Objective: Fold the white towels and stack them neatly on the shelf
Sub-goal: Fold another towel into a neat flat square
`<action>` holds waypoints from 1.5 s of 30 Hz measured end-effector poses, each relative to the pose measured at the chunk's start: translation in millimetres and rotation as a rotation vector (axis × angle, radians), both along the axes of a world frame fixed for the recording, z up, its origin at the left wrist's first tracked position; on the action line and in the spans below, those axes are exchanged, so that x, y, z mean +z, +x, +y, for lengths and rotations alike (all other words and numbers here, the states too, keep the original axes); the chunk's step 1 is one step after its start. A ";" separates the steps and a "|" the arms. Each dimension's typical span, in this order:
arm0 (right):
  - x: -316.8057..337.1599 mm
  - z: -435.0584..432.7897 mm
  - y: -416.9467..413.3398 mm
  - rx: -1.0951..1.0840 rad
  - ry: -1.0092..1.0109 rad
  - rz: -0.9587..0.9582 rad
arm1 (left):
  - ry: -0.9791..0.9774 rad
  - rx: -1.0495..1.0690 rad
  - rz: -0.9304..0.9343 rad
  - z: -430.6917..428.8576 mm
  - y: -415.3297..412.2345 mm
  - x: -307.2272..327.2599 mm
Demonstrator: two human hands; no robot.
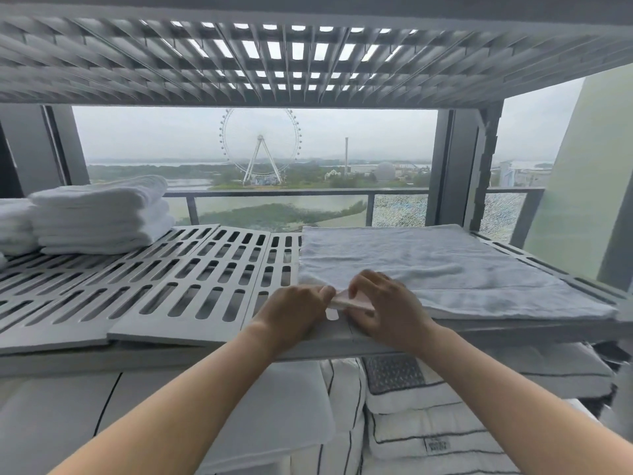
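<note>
White towel (445, 269): spread flat in a single layer on the right half of the shelf, reaching from its front edge back to its rear edge. The near-left corner is lifted off the surface and folded up slightly.
Shelf (171, 279): grey slotted panels. The middle portion is bare, and one front panel sits a little askew at the front edge.
Left hand (294, 310): at the front edge, just left of the towel. Its fingers are curled, with thumb and fingertips pinching the lifted corner.
Right hand (387, 310): at the front edge, lying over the towel's near-left corner. Its fingers are bent down, gripping the same corner from the right. The two hands nearly touch.
Folded towels (102, 214): a white stack at the rear-left corner of the shelf, several layers high, with folded edges facing right. A second white pile stands just beside it at the left edge, partly out of view.
Upper shelf (308, 56): a slotted grey underside directly overhead.
Bedding (404, 433): white pieces with dark stripes, piled on the level beneath the shelf.
Window (394, 142): behind the shelf, showing a balcony railing (342, 193), water and a Ferris wheel (260, 149).
</note>
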State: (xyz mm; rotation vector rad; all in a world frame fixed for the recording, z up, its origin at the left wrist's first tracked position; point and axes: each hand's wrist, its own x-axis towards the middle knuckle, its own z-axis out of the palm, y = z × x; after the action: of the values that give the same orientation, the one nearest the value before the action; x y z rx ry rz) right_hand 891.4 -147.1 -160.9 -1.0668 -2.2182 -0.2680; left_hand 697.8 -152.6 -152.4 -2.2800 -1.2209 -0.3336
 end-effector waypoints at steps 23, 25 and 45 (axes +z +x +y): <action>-5.8 -27.2 99.9 -0.069 -0.094 0.086 | 0.147 -0.324 0.037 -13.2 91.5 21.2; -2.8 -31.3 119.5 -0.076 -0.106 0.073 | 0.178 -0.331 0.047 -9.9 95.2 22.5; 1.7 -28.4 220.9 -0.054 -0.202 0.111 | 0.170 -0.271 -0.063 -14.6 100.4 2.3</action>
State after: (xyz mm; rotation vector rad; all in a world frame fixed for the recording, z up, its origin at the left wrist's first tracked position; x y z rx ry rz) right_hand 1112.3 -175.5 -159.2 -1.2200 -2.1528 -0.0063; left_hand 798.2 -167.2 -150.0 -2.3006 -0.8745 -0.5886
